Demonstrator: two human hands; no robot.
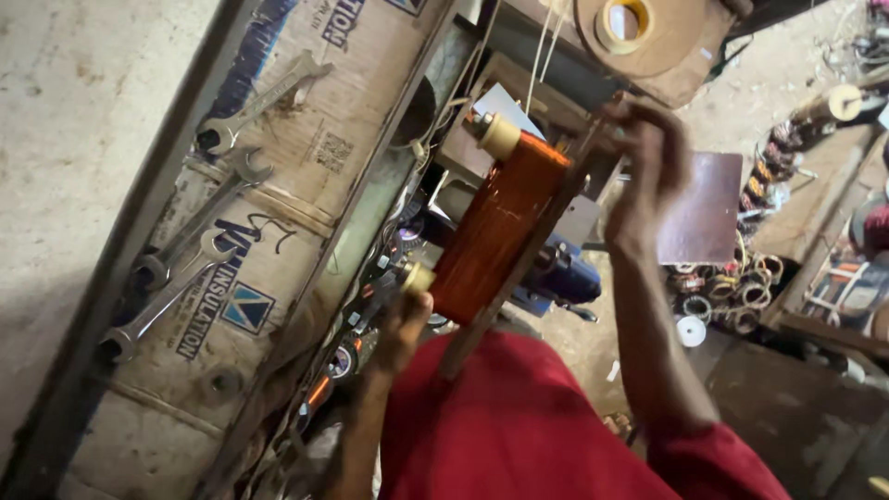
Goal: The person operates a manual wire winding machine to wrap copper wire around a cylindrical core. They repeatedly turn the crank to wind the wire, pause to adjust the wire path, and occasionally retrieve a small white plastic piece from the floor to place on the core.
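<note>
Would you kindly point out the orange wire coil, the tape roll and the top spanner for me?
orange wire coil [495, 231], head view, middle of its broad wound face.
tape roll [622, 23], head view, on its pale ring.
top spanner [264, 100], head view, middle of its shaft.

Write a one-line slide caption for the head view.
Left hand and right hand grip a copper-wound coil former; spanners lie on cardboard.

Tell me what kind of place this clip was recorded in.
Probably a small motor-rewinding or electrical repair workshop. The hands work a coil of copper wire on a winding former, open-ended spanners lie on a cardboard sheet, and used wire coils are heaped on the floor.
</note>
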